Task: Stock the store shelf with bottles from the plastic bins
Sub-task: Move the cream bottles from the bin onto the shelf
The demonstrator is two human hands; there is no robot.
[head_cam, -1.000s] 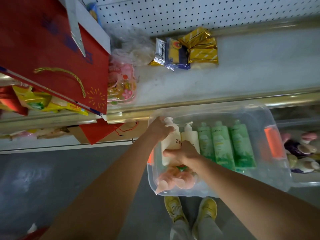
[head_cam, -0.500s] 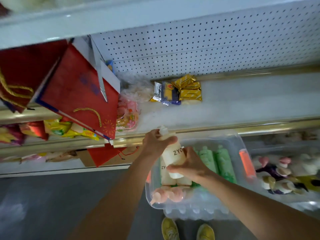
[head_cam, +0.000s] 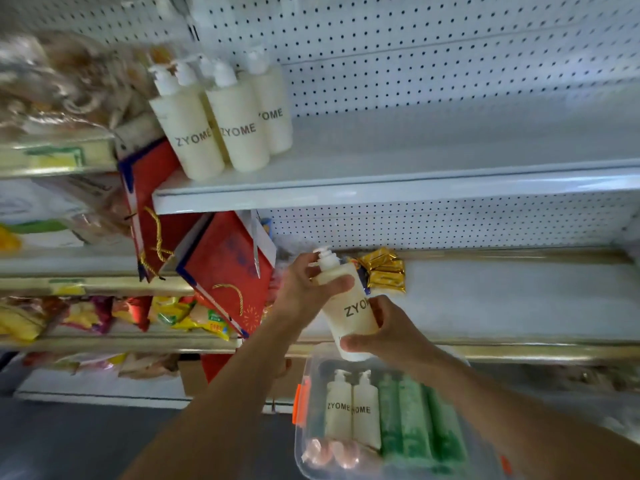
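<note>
A cream pump bottle (head_cam: 349, 306) marked ZYOME is held in the air above the clear plastic bin (head_cam: 304, 445), in front of the middle shelf. My left hand (head_cam: 304, 285) grips its neck and shoulder below the pump. My right hand (head_cam: 384, 334) grips its lower body and base. In the bin lie two more cream bottles (head_cam: 351, 410), green bottles (head_cam: 419, 424) and pink bottles (head_cam: 329, 457). Three cream bottles (head_cam: 221, 123) stand on the white upper shelf (head_cam: 415, 192) at its left end.
Red gift bags (head_cam: 225, 271) lean at the left of the middle shelf. Gold packets (head_cam: 384, 271) lie at the back of that shelf. Snack packs (head_cam: 104, 313) fill the shelves on the left. The upper shelf is bare to the right of the bottles.
Both hands have lifted the cream bottle out of the bin and up toward the shelves. The view has tilted upward, and the upper shelf with its bottles has come into sight.
</note>
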